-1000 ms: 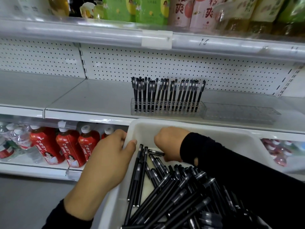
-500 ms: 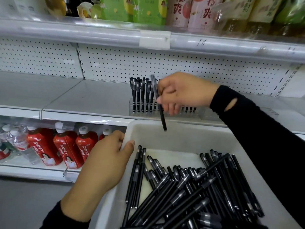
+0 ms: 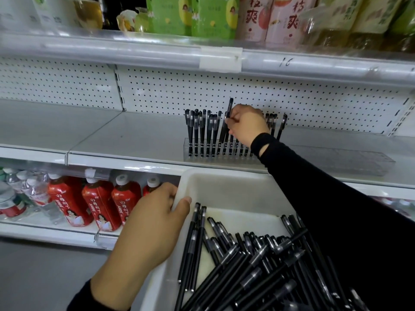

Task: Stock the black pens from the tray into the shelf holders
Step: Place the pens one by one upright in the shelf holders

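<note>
A white tray at the bottom right holds a heap of several black pens. My left hand grips the tray's left rim, thumb over the edge. On the middle shelf a clear holder has a row of several black pens standing upright in it. My right hand pinches one black pen above that row, its cap sticking up higher than the others. My right arm hides the holder's middle part.
A second clear holder without pens lies to the right on the same shelf. Red bottles and water bottles fill the lower shelf. Drink cartons line the top shelf, backed by white pegboard.
My right hand picked a pen out of the tray, raised it over the tray, and carried it back into the row in the holder. My left hand stayed on the tray rim.
</note>
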`<state>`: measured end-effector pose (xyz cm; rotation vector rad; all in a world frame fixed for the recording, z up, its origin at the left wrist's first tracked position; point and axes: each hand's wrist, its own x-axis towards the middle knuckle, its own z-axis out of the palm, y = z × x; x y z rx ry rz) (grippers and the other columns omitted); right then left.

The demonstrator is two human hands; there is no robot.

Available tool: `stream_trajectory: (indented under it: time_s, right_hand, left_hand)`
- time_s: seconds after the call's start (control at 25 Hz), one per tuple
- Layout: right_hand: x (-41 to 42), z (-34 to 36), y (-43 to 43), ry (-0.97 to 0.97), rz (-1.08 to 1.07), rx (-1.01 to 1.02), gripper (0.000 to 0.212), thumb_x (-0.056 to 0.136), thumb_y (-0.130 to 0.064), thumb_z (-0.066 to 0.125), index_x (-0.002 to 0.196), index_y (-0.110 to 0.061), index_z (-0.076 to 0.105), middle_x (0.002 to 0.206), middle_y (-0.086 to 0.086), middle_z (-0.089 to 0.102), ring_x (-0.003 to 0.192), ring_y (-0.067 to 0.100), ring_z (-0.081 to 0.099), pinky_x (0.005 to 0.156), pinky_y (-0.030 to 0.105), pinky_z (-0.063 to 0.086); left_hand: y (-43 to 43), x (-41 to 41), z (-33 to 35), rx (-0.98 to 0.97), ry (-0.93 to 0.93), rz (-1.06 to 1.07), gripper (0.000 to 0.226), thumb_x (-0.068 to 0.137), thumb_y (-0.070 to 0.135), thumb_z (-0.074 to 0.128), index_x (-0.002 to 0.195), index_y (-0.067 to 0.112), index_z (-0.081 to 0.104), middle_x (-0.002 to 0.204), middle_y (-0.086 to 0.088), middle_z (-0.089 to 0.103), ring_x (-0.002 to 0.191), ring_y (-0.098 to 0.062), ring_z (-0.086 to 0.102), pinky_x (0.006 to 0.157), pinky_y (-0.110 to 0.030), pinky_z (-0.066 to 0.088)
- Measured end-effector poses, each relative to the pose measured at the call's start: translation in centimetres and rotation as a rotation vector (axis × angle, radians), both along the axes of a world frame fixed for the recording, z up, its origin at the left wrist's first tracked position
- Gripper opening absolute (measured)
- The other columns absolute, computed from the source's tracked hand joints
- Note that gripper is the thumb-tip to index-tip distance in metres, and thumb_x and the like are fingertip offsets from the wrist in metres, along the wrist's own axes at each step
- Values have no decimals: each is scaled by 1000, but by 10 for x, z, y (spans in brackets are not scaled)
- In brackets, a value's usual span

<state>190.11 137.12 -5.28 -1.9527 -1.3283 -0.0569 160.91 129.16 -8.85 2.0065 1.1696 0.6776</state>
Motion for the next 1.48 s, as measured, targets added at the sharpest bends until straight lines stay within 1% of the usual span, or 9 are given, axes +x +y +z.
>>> stream_trajectory:
  time_s: [0.44, 0.56, 0.72, 0.84, 0.92, 1.04, 1.2, 1.36, 1.48]
  right_hand:
    - [5, -13, 22, -91, -22, -363, 25, 96, -28, 63, 91, -5, 72, 88, 13, 74, 82, 28, 72, 82, 42, 60]
    - [4, -13, 26, -104, -40, -460, 27, 97, -31, 61, 93, -8, 74, 91, 9, 75, 83, 24, 70, 85, 32, 56]
    - [1, -2, 12, -146, -65, -487, 30, 95, -33, 63, 88, -7, 75, 89, 9, 75, 75, 24, 68, 74, 27, 55]
    - [-15, 20, -25, -172, 61, -363, 37, 94, -38, 64, 84, -4, 75, 80, 11, 75, 74, 25, 72, 67, 28, 56]
    - [-39, 43, -57, -35, 286, -353, 37, 93, -43, 65, 76, -11, 72, 68, 2, 71, 59, 16, 67, 58, 23, 51]
    - [-76, 60, -93, 76, 611, -634, 33, 94, -39, 64, 82, -10, 72, 68, 3, 72, 55, 13, 66, 55, 23, 54]
    - [-105, 21, -109, -179, 578, -1185, 36, 95, -41, 64, 82, -9, 72, 70, 4, 75, 61, 13, 72, 70, 28, 61]
    - [-115, -12, -111, -355, 496, -1289, 50, 91, -49, 66, 55, -13, 63, 57, 0, 69, 55, 15, 65, 76, 30, 59]
    - [-109, -16, -111, -267, 466, -1246, 41, 90, -41, 69, 61, -12, 65, 58, 0, 69, 54, 16, 61, 69, 30, 57]
  left_hand:
    - [2, 4, -2, -7, 1, -6, 17, 96, 42, 53, 87, 29, 60, 69, 1, 69, 62, -9, 64, 60, -35, 50]
    - [2, 3, -1, -2, -5, -9, 17, 95, 41, 53, 87, 28, 60, 70, 0, 70, 64, -11, 65, 65, -40, 53]
    - [1, 2, -1, 4, -2, -4, 17, 96, 40, 54, 87, 27, 60, 66, 1, 67, 60, -9, 62, 60, -35, 49]
    - [1, 2, -1, 1, -1, -2, 16, 96, 40, 53, 88, 28, 60, 69, 1, 70, 62, -8, 64, 61, -35, 50]
    - [1, 2, -1, 2, 10, -4, 15, 96, 40, 53, 89, 29, 60, 70, 1, 71, 64, -8, 65, 63, -36, 52]
    - [0, 5, 1, 19, 34, -4, 15, 96, 39, 53, 90, 28, 60, 72, 2, 68, 67, -10, 64, 65, -37, 52]
    - [-4, 5, 2, 35, 53, 8, 14, 97, 39, 54, 91, 29, 60, 76, 4, 68, 71, -9, 64, 64, -35, 51]
    - [-5, 5, 3, 32, 43, 10, 15, 97, 40, 54, 92, 28, 62, 77, 4, 70, 71, -9, 65, 65, -36, 53]
    - [-6, 3, 4, 29, 44, 15, 15, 96, 41, 53, 94, 28, 62, 79, 5, 70, 72, -9, 66, 68, -38, 55]
